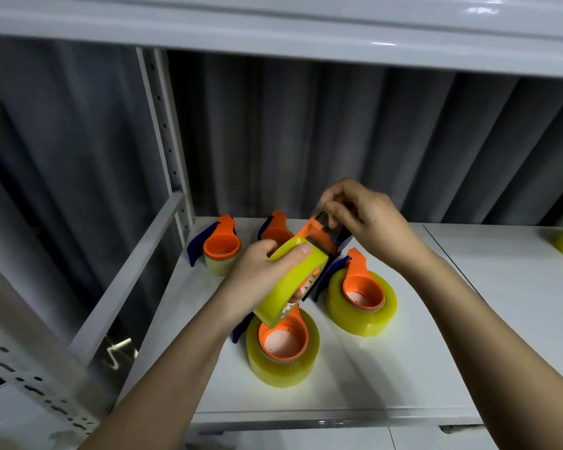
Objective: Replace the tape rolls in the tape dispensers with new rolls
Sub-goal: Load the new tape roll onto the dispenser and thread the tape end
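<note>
With my left hand [260, 277] wrapped firmly round the new roll [293, 280] seated in the raised dispenser [319, 237] above the shelf [420, 368], my right hand [361, 216] pinches the tape end [330, 219], which I should draw flat and square over the cutter.

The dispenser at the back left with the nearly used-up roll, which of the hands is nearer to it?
Left. The left hand grips a full roll just right of that dispenser; the right hand is farther right.

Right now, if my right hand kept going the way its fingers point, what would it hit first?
Probably the far orange dispenser behind the held one; your right hand points left across the white shelf, though depth is unclear.
</note>
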`<action>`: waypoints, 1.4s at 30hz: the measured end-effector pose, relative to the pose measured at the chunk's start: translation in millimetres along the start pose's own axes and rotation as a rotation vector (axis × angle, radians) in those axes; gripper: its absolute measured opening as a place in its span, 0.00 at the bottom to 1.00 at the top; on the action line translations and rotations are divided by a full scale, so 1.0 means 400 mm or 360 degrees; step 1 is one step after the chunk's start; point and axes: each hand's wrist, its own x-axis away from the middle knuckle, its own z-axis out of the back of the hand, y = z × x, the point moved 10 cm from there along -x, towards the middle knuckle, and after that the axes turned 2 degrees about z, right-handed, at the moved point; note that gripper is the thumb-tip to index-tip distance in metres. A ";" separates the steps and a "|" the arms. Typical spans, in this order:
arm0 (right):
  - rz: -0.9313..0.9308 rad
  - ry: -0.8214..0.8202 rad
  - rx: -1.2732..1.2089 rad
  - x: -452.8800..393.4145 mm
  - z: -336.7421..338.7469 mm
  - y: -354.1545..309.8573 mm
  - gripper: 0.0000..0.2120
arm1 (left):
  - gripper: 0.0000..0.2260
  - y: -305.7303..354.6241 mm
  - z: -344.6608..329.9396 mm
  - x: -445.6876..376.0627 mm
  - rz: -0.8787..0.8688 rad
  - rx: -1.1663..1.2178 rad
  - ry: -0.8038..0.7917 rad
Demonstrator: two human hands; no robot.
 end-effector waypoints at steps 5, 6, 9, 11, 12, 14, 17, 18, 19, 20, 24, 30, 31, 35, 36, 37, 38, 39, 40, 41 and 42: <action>0.0017 -0.0230 -0.0185 -0.002 -0.024 -0.008 0.05 | 0.19 -0.015 -0.002 -0.002 0.0039 -0.0029 0.0003; 0.0009 -0.0268 -0.0183 -0.002 -0.028 -0.005 0.08 | 0.19 -0.015 -0.002 -0.001 0.0047 -0.0033 0.0002; -0.0045 -0.0334 -0.0165 -0.003 -0.035 0.005 0.13 | 0.20 -0.014 -0.001 -0.003 0.0051 -0.0027 0.0011; -0.0099 -0.0323 -0.0199 -0.005 -0.037 0.010 0.15 | 0.21 -0.008 -0.002 -0.003 0.0033 -0.0025 0.0015; -0.0132 -0.0306 -0.0232 -0.006 -0.037 0.014 0.16 | 0.21 -0.006 -0.003 -0.003 0.0024 -0.0019 0.0016; -0.0199 -0.0251 -0.0359 -0.007 -0.032 0.020 0.16 | 0.21 -0.005 -0.004 -0.003 0.0020 0.0000 0.0019; -0.0288 -0.0181 -0.0559 -0.007 -0.024 0.026 0.16 | 0.21 -0.009 -0.003 -0.004 0.0005 -0.0015 0.0040; -0.0302 -0.0184 -0.0553 -0.006 -0.025 0.029 0.15 | 0.21 -0.009 -0.003 -0.004 -0.0002 -0.0023 0.0043; -0.0306 -0.0198 -0.0515 -0.006 -0.027 0.030 0.12 | 0.20 -0.009 -0.003 -0.003 -0.0007 -0.0029 0.0044; -0.0289 -0.0215 -0.0437 -0.005 -0.030 0.030 0.07 | 0.19 -0.009 -0.003 -0.003 -0.0013 -0.0025 0.0042; -0.0210 -0.0093 -0.0304 0.001 -0.014 0.018 0.06 | 0.13 -0.007 -0.012 0.001 -0.0042 0.0092 0.0018; -0.0256 0.0228 0.0005 0.020 0.003 0.028 0.14 | 0.14 -0.014 -0.023 0.009 -0.0058 0.0130 0.0059; -0.0234 0.0290 0.0082 0.024 0.007 0.024 0.12 | 0.16 -0.018 -0.023 0.007 -0.0053 0.0090 0.0075; -0.0222 0.0445 0.0209 0.039 0.013 0.019 0.04 | 0.18 -0.031 -0.035 0.000 -0.0018 0.0063 -0.0002; -0.0233 0.0446 0.0229 0.041 0.011 0.019 0.05 | 0.15 -0.036 -0.039 -0.004 -0.0012 0.0063 -0.0045; -0.0230 0.0434 0.0261 0.042 0.008 0.016 0.05 | 0.12 -0.039 -0.046 -0.005 0.0001 0.0056 -0.0088; -0.0213 0.0414 0.0289 0.043 0.005 0.010 0.05 | 0.09 -0.044 -0.053 -0.007 0.0015 0.0062 -0.0126; -0.0199 0.0381 0.0296 0.042 0.000 0.005 0.05 | 0.06 -0.051 -0.061 -0.009 0.0040 0.0096 -0.0157; -0.0202 0.0337 0.0274 0.041 -0.006 0.003 0.05 | 0.04 -0.058 -0.070 -0.011 0.0069 0.0152 -0.0183; -0.0225 0.0281 0.0225 0.040 -0.015 0.003 0.05 | 0.02 -0.062 -0.076 -0.009 0.0094 0.0215 -0.0188; -0.0256 0.0228 0.0150 0.040 -0.024 0.005 0.04 | 0.02 -0.066 -0.075 -0.010 0.0104 0.0265 -0.0159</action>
